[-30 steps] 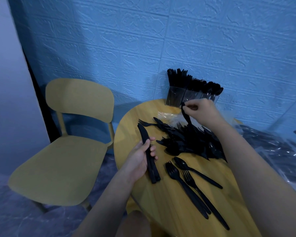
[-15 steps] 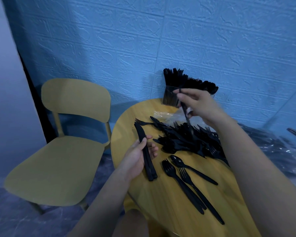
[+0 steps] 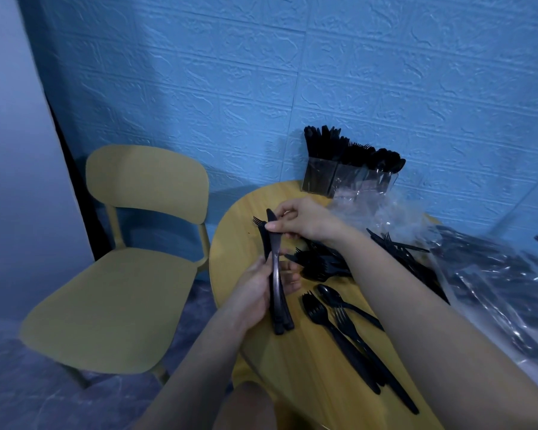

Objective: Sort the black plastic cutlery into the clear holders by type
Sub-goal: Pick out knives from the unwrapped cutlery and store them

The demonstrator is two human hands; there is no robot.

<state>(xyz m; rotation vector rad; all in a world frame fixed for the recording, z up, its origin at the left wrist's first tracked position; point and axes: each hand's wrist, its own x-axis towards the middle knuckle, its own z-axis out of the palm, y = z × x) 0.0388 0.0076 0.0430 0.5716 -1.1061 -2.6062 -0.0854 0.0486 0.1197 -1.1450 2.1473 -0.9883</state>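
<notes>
Both hands (image 3: 255, 293) around knives (image 3: 277, 293)

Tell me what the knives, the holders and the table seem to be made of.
Knives: black plastic, slightly glossy; a faint sheen runs along the handles gripped by the left hand.
Holders: clear hard plastic, probably acrylic; cutlery shows through the walls, with bright edge reflections.
Table: wood or wood-look laminate, smooth; yellowish grain streaks are visible.

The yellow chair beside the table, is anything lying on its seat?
No, the yellow chair shows a bare seat, and the black cutlery lies on the round wooden table instead.
</notes>
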